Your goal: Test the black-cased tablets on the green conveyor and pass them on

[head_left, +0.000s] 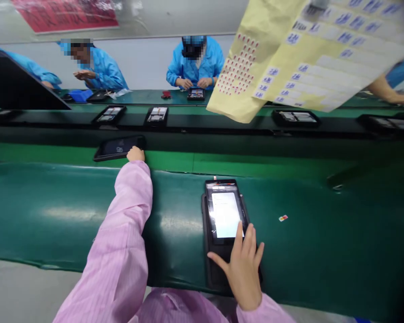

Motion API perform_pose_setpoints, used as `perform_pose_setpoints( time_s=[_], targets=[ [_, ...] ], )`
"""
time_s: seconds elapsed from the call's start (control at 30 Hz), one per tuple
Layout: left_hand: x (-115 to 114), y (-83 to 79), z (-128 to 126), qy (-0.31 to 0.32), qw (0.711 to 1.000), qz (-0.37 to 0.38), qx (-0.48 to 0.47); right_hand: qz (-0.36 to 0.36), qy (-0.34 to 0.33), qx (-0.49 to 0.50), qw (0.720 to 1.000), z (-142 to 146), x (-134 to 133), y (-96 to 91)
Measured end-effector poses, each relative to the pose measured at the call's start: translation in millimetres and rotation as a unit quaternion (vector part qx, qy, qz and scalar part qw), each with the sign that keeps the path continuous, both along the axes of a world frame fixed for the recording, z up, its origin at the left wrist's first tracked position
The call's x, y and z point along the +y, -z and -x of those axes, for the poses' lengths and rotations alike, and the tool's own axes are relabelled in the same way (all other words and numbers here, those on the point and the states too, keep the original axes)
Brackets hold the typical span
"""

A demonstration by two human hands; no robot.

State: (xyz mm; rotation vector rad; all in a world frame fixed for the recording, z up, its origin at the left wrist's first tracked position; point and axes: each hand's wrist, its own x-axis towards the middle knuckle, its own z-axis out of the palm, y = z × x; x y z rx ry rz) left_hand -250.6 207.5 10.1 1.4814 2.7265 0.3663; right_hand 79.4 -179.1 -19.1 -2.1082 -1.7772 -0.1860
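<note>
On the green mat lies a black handheld terminal with a lit white screen, its top end pointing away from me. Over its lower half my right hand is spread, the fingertips at the lower right of the screen and the thumb out to the left. My left arm reaches far forward. At the right end of a second black terminal, my left hand is closed on the edge; its fingertips are hidden. That terminal's dark screen shows a small pale mark.
Several open-backed devices sit along a dark raised strip beyond the mat. A small red, yellow and white sticker lies at right. Yellow sheets hang at upper right. A dark panel juts in at left. Co-workers in blue sit opposite.
</note>
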Motion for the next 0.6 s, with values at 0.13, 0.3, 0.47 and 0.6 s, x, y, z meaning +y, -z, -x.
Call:
perform_pose_setpoints(
  time_s=[0.13,0.3,0.47,0.6],
  targets=[
    [-25,-26.3,17,0.035,0.999,0.010,0.010,-0.026,-0.007,-0.008,1.000,-1,-41,30.0],
    [-135,-49.4,66,0.159,0.986,0.036,0.035,-0.037,-0.030,0.004,0.999,-13,-68,55.1],
    [-293,-2.2,117,0.230,0.964,0.003,-0.133,-0.012,-0.066,0.106,0.992,-56,-47,57.5],
    [-378,30.3,131,0.149,0.972,-0.015,-0.182,-0.005,-0.125,0.168,0.978,-113,-7,50.4]
  ],
)
